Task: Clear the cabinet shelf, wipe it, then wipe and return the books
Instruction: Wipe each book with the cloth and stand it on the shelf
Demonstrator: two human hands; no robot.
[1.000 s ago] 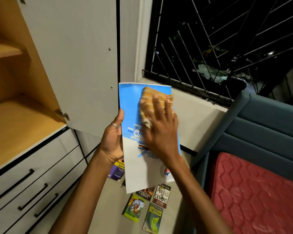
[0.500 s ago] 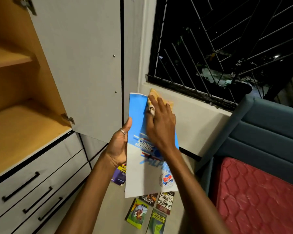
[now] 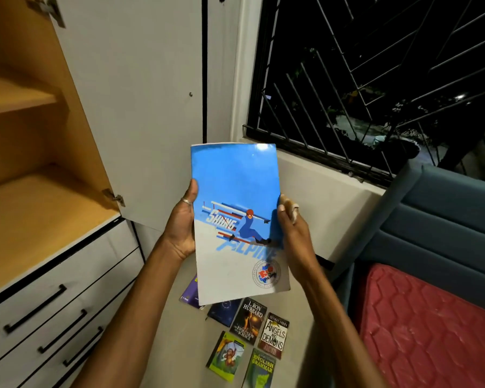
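both hands are on the blue and white book (image 3: 235, 219), which i see upright at the middle of the view with its skier cover facing me. my left hand (image 3: 181, 228) grips the book's nine o'clock edge, thumb laid up the front of the cover, a ring on that thumb, the other fingers hidden behind. my right hand (image 3: 291, 233) is at the three o'clock edge, fingers curled at the cover's rim; it is blurred, so i cannot tell how firmly it clamps the book. a scrap of pale cloth (image 3: 293, 211) shows tucked in those fingers.

at nine o'clock from the book the cabinet shelf (image 3: 34, 219) lies bare wood, with the cabinet door (image 3: 129, 107) swung out between shelf and book. below the shelf, at seven o'clock, run the drawers (image 3: 53, 303) with dark bar handles.

at six o'clock, on the floor (image 3: 179, 345), lie the other books (image 3: 249, 340), flat and face up in a loose cluster, some touching each other; one purple cover is partly hidden by the held book.

at one o'clock is a dark window with a metal grille (image 3: 361, 93). at four o'clock sits a red mattress (image 3: 431, 331) in a teal bed frame (image 3: 445, 214).
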